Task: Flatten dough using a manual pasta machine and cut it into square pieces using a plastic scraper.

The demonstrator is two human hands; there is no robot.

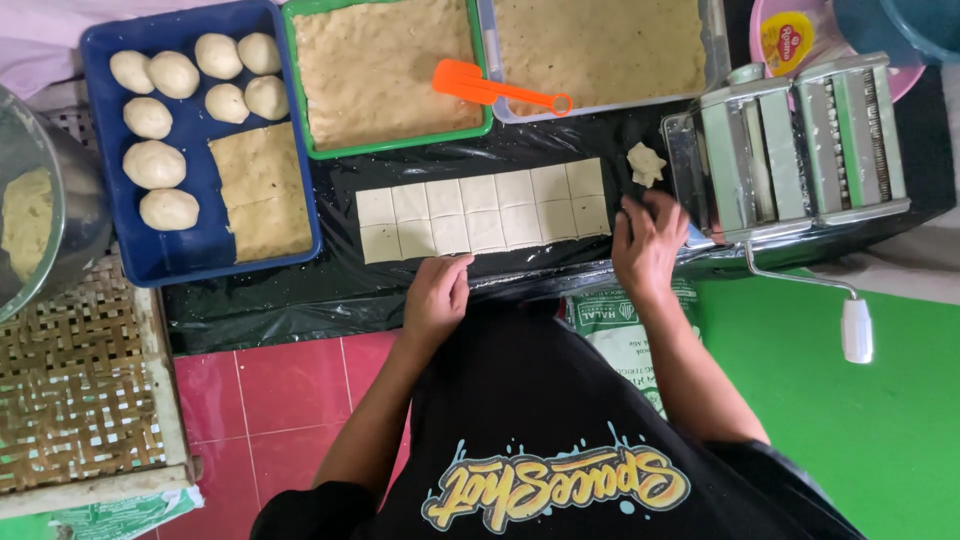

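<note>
Working from the left, a metal bowl [40,215] with dough in it is seen at 9 o'clock, above a woven bamboo tray [75,385]. Next to it a blue tray [180,255] holds round dough balls [155,163] and a stack of flat dough sheets [262,190]. A green tray [390,145] of rolled dough stands at 12 o'clock, with an orange scraper [490,87] laid across its right rim onto a clear tray [600,105] of more dough.

The cut dough squares [485,210] lie in two rows on the black plastic sheet [300,295] covering the bench, at the centre of the view. The left hand [437,298] rests at 6 o'clock of the rows, its fingers loosely curled, nothing held, their tips touching or just short of the lower row's edge. The right hand [648,245] lies at 3 o'clock of the rows, fingers spread flat and empty, just below a small dough scrap [646,163] and against the base of the green pasta roller [800,145].

The step in hand is judged to be lifting the squares apart. It would be done well if each square were eased up from a corner, with neighbours held down lightly, so that thin dough is not stretched or torn. Sticking at the cut lines is the likely trouble; the squares should be peeled slowly.
</note>
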